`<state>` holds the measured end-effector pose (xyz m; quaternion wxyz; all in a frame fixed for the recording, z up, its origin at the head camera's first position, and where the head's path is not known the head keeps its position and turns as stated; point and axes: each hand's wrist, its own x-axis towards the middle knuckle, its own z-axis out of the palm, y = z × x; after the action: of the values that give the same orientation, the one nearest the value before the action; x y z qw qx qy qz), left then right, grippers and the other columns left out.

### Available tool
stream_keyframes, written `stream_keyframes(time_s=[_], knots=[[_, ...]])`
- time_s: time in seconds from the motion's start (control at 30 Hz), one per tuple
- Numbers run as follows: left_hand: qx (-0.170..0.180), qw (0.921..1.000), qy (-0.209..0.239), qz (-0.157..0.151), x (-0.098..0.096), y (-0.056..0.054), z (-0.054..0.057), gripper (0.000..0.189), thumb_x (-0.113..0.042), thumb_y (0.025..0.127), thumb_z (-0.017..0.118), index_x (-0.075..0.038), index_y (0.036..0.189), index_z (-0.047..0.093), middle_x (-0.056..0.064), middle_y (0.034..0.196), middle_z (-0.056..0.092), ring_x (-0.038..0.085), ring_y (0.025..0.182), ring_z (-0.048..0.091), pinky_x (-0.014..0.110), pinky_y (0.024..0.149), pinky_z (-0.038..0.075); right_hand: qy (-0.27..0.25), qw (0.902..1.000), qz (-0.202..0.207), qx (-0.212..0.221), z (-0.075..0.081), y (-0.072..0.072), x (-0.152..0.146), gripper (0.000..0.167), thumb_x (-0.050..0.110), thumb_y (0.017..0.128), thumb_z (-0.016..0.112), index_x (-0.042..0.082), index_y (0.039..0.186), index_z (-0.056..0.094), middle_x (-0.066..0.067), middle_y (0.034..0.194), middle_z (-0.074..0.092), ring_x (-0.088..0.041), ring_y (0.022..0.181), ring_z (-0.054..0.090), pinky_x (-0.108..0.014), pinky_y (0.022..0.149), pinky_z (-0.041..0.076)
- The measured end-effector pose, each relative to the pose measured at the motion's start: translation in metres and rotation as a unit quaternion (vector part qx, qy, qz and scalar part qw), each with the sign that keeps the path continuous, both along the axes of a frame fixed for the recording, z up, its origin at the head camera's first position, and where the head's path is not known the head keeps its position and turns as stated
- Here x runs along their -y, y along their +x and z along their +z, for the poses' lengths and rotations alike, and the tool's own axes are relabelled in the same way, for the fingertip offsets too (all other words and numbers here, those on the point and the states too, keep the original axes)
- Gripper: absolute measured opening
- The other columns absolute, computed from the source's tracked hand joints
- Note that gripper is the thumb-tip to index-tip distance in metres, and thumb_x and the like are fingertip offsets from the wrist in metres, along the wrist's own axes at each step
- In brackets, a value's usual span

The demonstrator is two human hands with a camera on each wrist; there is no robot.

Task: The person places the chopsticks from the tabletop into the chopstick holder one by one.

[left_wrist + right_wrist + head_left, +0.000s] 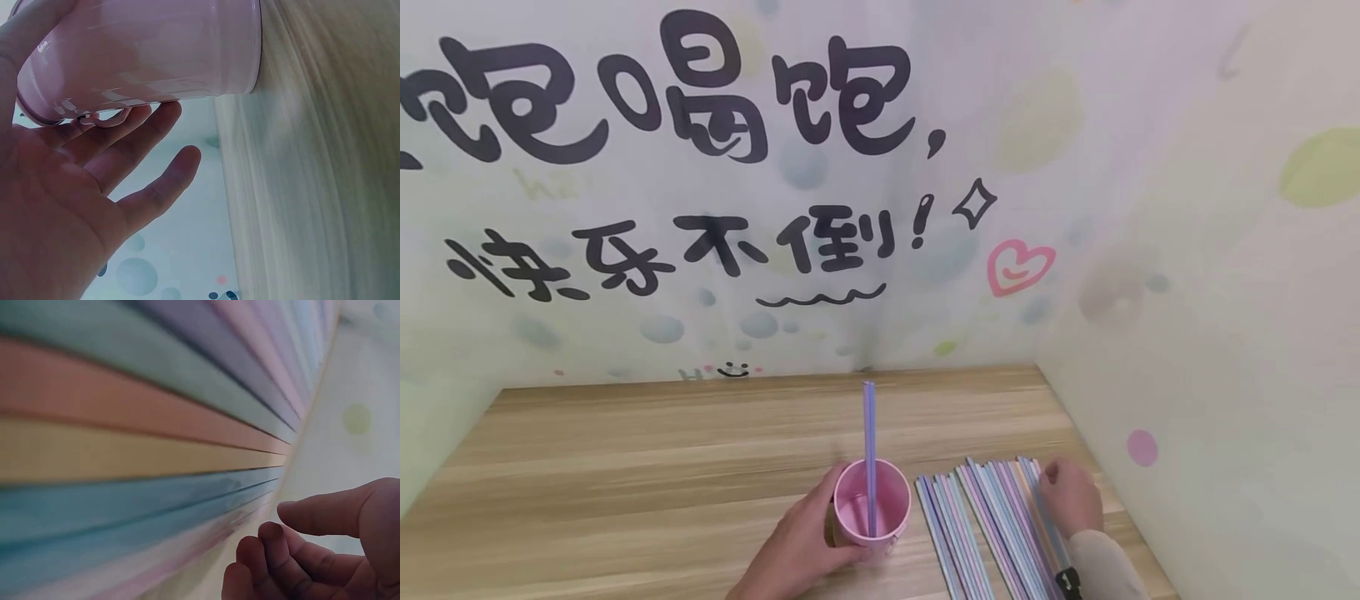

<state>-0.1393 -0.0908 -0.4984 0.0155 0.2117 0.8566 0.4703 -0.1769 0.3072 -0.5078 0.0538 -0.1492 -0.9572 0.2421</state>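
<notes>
In the head view, a pink cup (893, 479) stands upright on the table, with thin blue-violet sticks (869, 425) rising out of it. My left hand (805, 533) grips the cup's side, the thumb in front and fingers behind. A small curved handle (112, 120) shows under the cup in the left wrist view. Right of it lie several long, thin pastel sticks (1000, 517) side by side. My right hand (1072, 497) is at the far end of the rightmost sticks. Its fingers (253, 556) are loosely bent beside the thumb, and nothing shows between them.
Wood-grain table (625, 475) extends to the left. A printed wall (820, 333) with black lettering closes the back, and a pale side wall (1225, 375) stands close beside my right hand.
</notes>
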Motion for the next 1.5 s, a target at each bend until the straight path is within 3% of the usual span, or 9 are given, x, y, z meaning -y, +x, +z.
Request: stream_keyframes(time_s=[0.23, 0.5, 0.8, 1.03, 1.17, 1.4, 1.5], knots=[[-0.001, 1.0000, 0.006, -0.007, 0.000, -0.001, -0.002, 0.099, -0.037, 0.071, 0.089, -0.030, 0.152, 0.033, 0.000, 0.138, 0.057, 0.025, 0.121, 0.056, 0.053, 0.095, 0.049, 0.008, 0.9997, -0.008, 0.021, -0.007, -0.002, -0.006, 0.015, 0.004, 0.088, 0.061, -0.009, 0.094, 0.065, -0.018, 0.081, 0.067, -0.025, 0.064, 0.060, -0.042, 0.057, 0.053], [-0.009, 0.9999, 0.002, -0.005, 0.001, -0.001, -0.001, 0.099, -0.032, 0.070, 0.090, -0.028, 0.152, 0.033, 0.001, 0.138, 0.057, 0.024, 0.122, 0.056, 0.053, 0.096, 0.049, 0.015, 0.9991, -0.013, 0.039, -0.005, -0.002, -0.004, 0.015, 0.003, 0.087, 0.062, -0.010, 0.094, 0.065, -0.021, 0.084, 0.067, -0.025, 0.065, 0.061, -0.043, 0.058, 0.054], [-0.001, 1.0000, 0.005, -0.008, 0.000, -0.001, -0.001, 0.100, -0.033, 0.071, 0.090, -0.028, 0.152, 0.033, 0.002, 0.136, 0.058, 0.025, 0.120, 0.057, 0.052, 0.094, 0.049, 0.019, 0.9971, -0.009, 0.073, -0.003, -0.003, -0.010, 0.018, 0.006, 0.090, 0.061, -0.011, 0.093, 0.064, -0.016, 0.077, 0.066, -0.026, 0.066, 0.060, -0.043, 0.059, 0.053], [0.002, 0.9999, 0.007, -0.012, 0.000, -0.001, 0.000, 0.099, -0.032, 0.071, 0.090, -0.030, 0.152, 0.032, 0.000, 0.135, 0.058, 0.024, 0.118, 0.057, 0.051, 0.093, 0.050, 0.006, 0.9979, 0.015, 0.062, 0.005, -0.003, -0.010, 0.017, 0.007, 0.092, 0.058, -0.008, 0.086, 0.063, -0.013, 0.075, 0.063, -0.026, 0.066, 0.058, -0.041, 0.058, 0.051], [-0.001, 0.9999, 0.006, -0.009, 0.000, -0.001, -0.001, 0.100, -0.033, 0.071, 0.090, -0.032, 0.152, 0.032, 0.000, 0.135, 0.058, 0.024, 0.118, 0.057, 0.051, 0.094, 0.050, -0.023, 0.9989, 0.017, 0.037, 0.021, -0.004, -0.007, 0.018, 0.008, 0.095, 0.055, -0.008, 0.092, 0.062, -0.015, 0.080, 0.064, -0.027, 0.070, 0.059, -0.041, 0.060, 0.053], [-0.008, 1.0000, 0.001, -0.005, 0.001, -0.001, -0.002, 0.099, -0.033, 0.070, 0.090, -0.032, 0.151, 0.033, -0.001, 0.137, 0.058, 0.025, 0.122, 0.055, 0.055, 0.096, 0.048, -0.042, 0.9961, 0.035, -0.070, 0.070, -0.013, 0.026, 0.026, 0.010, 0.095, 0.058, -0.012, 0.108, 0.063, -0.026, 0.097, 0.068, -0.036, 0.085, 0.065, -0.052, 0.076, 0.055], [-0.009, 0.9999, 0.005, -0.007, 0.001, -0.001, -0.002, 0.099, -0.032, 0.070, 0.090, -0.031, 0.151, 0.034, -0.001, 0.136, 0.058, 0.025, 0.122, 0.056, 0.055, 0.096, 0.048, -0.057, 0.9914, 0.044, -0.109, 0.089, -0.016, 0.047, 0.025, 0.011, 0.097, 0.058, -0.009, 0.109, 0.064, -0.023, 0.097, 0.068, -0.035, 0.087, 0.065, -0.048, 0.076, 0.055]])
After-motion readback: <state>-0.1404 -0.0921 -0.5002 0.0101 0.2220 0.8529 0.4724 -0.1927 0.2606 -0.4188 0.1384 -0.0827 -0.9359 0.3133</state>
